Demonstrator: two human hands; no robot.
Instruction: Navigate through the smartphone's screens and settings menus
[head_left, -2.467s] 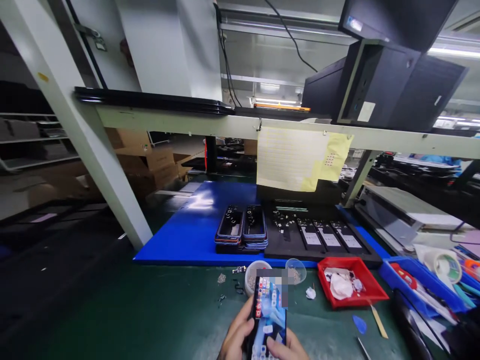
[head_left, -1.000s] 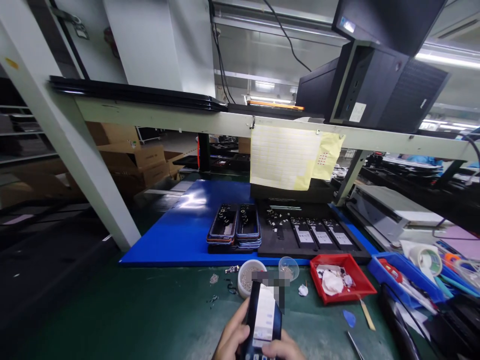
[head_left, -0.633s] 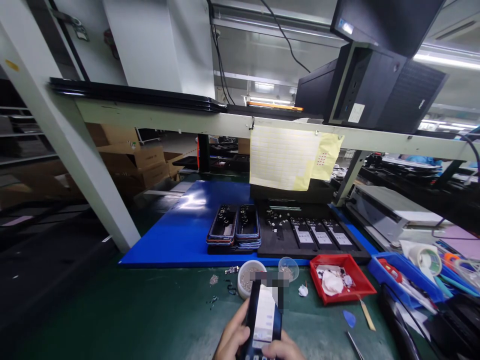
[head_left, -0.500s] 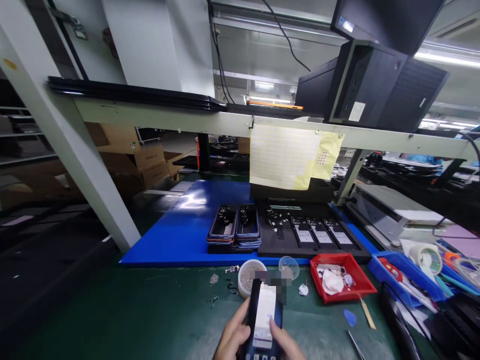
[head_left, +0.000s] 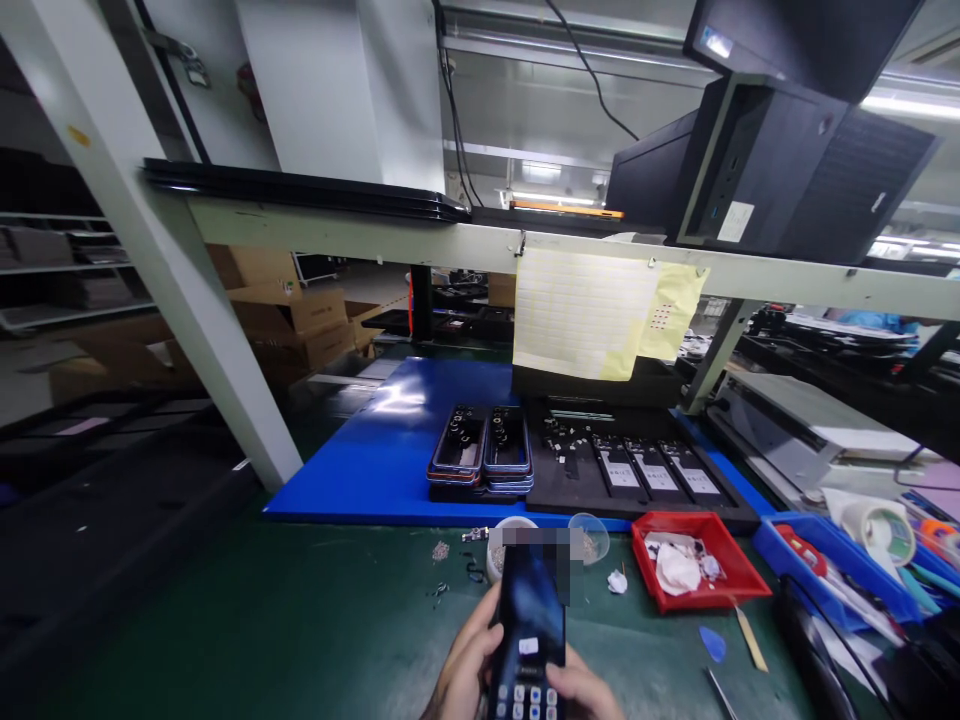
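A smartphone [head_left: 531, 610] with a lit screen is held upright between my two hands at the bottom centre. On its dark screen, app icons and a small white box show. My left hand [head_left: 469, 655] wraps round the phone's left edge, thumb along the side. My right hand [head_left: 581, 690] grips the lower right edge, with its thumb at the screen's border. Just beyond the phone stands a white tub [head_left: 498, 556] of small metal parts, partly hidden. A clear round dish [head_left: 589, 540] lies beside it. The phone's top right is covered by a blurred patch.
Stacked phone frames [head_left: 480, 450] sit on a blue mat [head_left: 352, 470], next to a black tray [head_left: 559, 485] with phone bodies. Rightward are a red bin [head_left: 705, 590] of scraps, a blue bin [head_left: 817, 590], a blue pick [head_left: 712, 645] and tweezers [head_left: 721, 695]. A shelf [head_left: 360, 228] crosses above.
The phone's screen went from a white page to a dark home screen with icons. My right thumb moved lower, towards the edge. The whole view shifted slightly.
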